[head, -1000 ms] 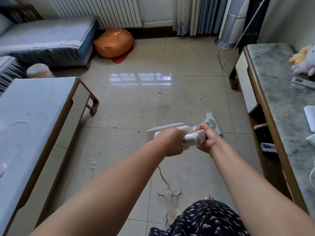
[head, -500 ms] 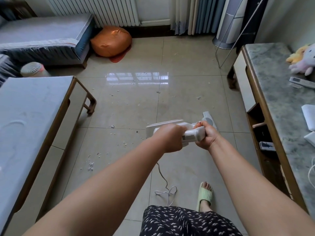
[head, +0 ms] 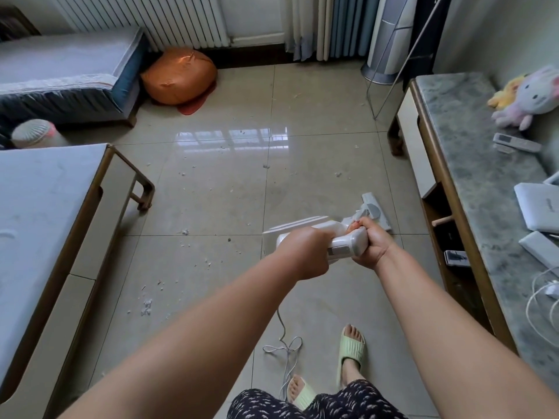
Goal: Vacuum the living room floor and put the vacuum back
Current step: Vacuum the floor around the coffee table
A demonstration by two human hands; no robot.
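I am looking into the living room of a home. A glossy tiled floor (head: 317, 164) runs between a covered sofa (head: 66, 68) and a white radiator (head: 169, 19) under curtains (head: 329, 25). An orange beanbag (head: 178, 75) sits by the sofa, and a low coffee table (head: 45, 213) stands on the left. On the stone-topped counter (head: 472, 182) at right lie plush toys (head: 526, 98) and a remote control (head: 515, 142).

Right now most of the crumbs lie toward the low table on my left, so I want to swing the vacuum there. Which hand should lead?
Left, probably. The left hand grips the vacuum on the side nearer the crumbs; the right hand holds the handle's end and could steady it.
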